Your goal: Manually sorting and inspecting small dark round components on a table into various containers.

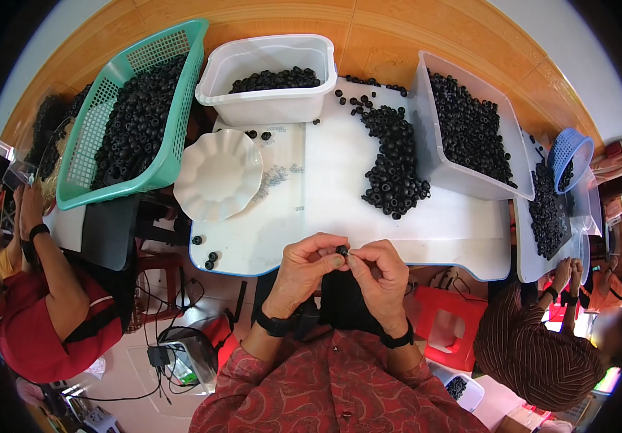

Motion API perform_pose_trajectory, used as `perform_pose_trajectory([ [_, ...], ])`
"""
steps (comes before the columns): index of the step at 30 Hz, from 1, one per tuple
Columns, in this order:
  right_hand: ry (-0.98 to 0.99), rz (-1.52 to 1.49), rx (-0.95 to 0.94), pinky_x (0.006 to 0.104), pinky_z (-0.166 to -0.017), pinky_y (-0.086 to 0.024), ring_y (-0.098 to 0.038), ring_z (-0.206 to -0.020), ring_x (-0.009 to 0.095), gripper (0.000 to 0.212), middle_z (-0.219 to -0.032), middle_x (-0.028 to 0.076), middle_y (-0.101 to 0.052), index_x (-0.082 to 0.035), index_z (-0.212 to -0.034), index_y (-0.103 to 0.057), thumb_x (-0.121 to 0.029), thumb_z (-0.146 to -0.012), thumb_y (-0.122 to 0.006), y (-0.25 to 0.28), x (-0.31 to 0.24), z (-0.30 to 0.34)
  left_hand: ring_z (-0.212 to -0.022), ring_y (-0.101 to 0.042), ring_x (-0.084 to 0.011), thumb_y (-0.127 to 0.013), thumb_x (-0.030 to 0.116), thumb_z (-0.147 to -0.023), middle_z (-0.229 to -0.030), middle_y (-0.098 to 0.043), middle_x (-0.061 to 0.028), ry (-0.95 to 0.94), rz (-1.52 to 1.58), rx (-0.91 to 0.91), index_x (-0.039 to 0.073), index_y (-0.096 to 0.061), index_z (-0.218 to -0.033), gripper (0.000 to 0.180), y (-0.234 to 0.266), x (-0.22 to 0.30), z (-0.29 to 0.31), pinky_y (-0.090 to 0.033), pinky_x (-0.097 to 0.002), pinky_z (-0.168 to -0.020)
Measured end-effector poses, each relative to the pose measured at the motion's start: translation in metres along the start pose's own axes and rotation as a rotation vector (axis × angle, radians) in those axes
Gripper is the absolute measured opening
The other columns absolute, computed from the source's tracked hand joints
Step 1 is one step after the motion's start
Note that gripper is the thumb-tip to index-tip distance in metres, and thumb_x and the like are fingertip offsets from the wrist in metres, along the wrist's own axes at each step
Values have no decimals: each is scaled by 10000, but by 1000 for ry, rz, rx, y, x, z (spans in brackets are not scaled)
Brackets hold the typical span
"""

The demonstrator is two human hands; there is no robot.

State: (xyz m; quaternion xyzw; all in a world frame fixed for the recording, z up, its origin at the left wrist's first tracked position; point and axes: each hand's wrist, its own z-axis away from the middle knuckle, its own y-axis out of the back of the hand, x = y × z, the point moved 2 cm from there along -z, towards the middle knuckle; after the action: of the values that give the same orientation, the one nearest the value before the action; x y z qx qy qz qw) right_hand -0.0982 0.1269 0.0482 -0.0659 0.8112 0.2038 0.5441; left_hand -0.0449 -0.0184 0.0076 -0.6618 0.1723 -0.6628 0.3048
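Observation:
Just past the table's near edge, my left hand (306, 268) pinches a small round black part (342, 250) between thumb and fingers. The part looks like a short ring or cap with a hollow. My right hand (383, 276) is closed, its thumb and forefinger pinched together against the part's right side. Whatever those right fingertips hold is too small to make out. Beyond my hands, a loose pile of similar black parts (396, 162) lies on the white tabletop (332, 187). A white scalloped plate (218, 175) sits to the left of the pile.
Black parts fill a green basket (190, 101), a white tub (267, 108) and a clear bin (433, 155) along the back. A few loose parts (212, 258) lie at the left edge. People sit on both sides; a red stool (449, 325) stands at right.

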Motion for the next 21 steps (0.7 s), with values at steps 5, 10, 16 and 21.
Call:
perform_pose_trajectory([
  [5, -5, 25, -16, 226, -575, -471, -610, -687, 107, 76, -872, 72, -627, -3, -930, -679, -7, -859, -706, 1, -3, -1, -858, -649, -118, -676, -53, -860, -950, -658, -48, 9, -30, -1, -15, -669, -1117, 260, -1, 2, 0, -557, -248, -803],
  [10, -30, 5, -30, 222, -580, -488, -641, -700, 113, 62, -880, 77, -629, 8, -920, -672, -1, -863, -698, 1, -6, -2, -856, -648, -118, -677, -63, -854, -949, -651, -44, 6, -72, 0, -17, -671, -1105, 255, 0, 3, 1, -557, -250, -798],
  [16, -32, 1, -25, 226, -584, -484, -631, -693, 116, 67, -876, 80, -626, 5, -920, -674, 0, -858, -701, -1, -11, -3, -893, -646, -162, -663, -86, -847, -1037, -660, -102, 43, -60, -7, -30, -658, -1115, 274, 6, -2, 2, -571, -294, -808],
  [21, 18, 24, 12, 233, -596, -472, -600, -687, 117, 80, -857, 73, -621, -4, -923, -678, -5, -849, -709, -2, -4, 1, -839, -658, -138, -676, -67, -851, -982, -672, -83, 39, 34, -4, -31, -658, -1108, 259, 3, -2, 2, -562, -264, -776],
])
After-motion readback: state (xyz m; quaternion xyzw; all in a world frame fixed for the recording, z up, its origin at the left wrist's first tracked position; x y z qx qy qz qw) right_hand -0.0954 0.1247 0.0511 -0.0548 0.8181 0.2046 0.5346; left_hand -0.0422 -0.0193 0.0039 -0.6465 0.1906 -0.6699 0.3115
